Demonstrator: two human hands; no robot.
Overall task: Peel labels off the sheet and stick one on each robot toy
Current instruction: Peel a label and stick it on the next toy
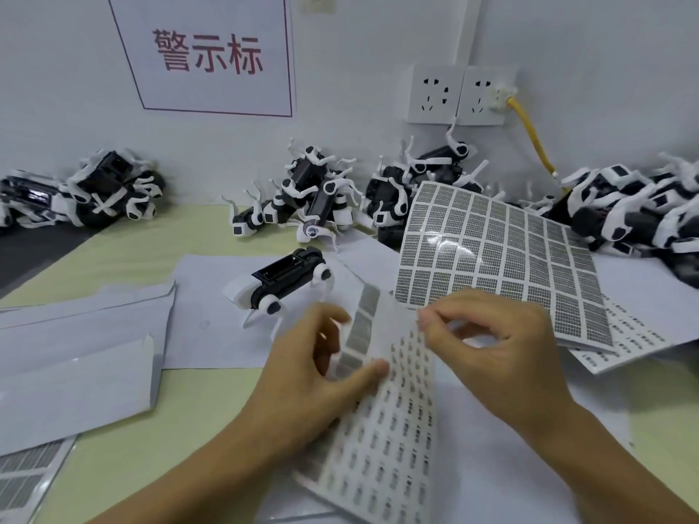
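Black-and-white robot toys [281, 283], grey-gridded label sheet [495, 255], pale green table [196, 236], seemingly yellow cable [529, 134].

Lighting is bright, flat and even, with only soft, faint shadows under the hands [378, 372]. There's a white glare streak on the glossy label sheet [503, 259]. Wide-angle lens bends the wall sign [212, 54] and the tabletop [189, 228] edges. The fingers look motion-blurred, and the whole frame is a bit soft.
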